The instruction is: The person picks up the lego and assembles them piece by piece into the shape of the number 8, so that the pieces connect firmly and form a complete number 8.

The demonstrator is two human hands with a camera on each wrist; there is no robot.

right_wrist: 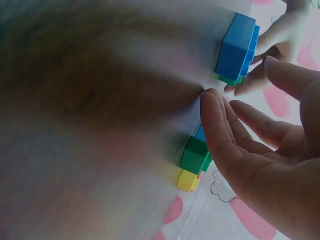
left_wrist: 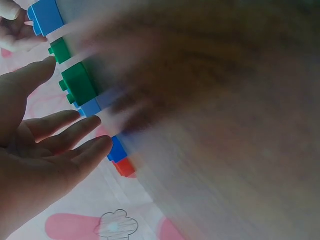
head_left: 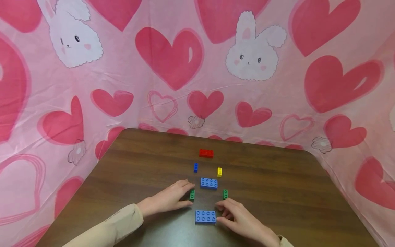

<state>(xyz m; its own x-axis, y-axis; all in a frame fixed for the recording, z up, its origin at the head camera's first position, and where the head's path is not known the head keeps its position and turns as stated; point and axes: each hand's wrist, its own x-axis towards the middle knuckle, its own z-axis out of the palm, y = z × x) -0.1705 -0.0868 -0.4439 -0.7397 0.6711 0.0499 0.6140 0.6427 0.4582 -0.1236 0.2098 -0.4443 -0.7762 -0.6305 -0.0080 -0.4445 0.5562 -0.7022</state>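
Note:
My left hand [head_left: 171, 198] lies at the left of the row, thumb and fingers spread on either side of a small green brick [head_left: 192, 195]. In the left wrist view, a gap shows between those fingers and the green brick [left_wrist: 79, 85]. Relaxed and holding nothing, my right hand [head_left: 239, 218] hovers by the right end of the nearest blue brick [head_left: 205, 217]. Just beyond its fingertips stands another small green brick [head_left: 225, 194]. The right wrist view shows its thumb and fingers parted, with the near blue brick [right_wrist: 236, 47] past them.
Between the green bricks and farther back lies a second large blue brick [head_left: 208, 183]. Behind it stand a small dark blue brick [head_left: 195, 167], a small yellow brick [head_left: 219, 172] and a red brick [head_left: 206, 153]. A pink heart-patterned cloth [head_left: 216, 68] hangs around the brown table [head_left: 148, 154].

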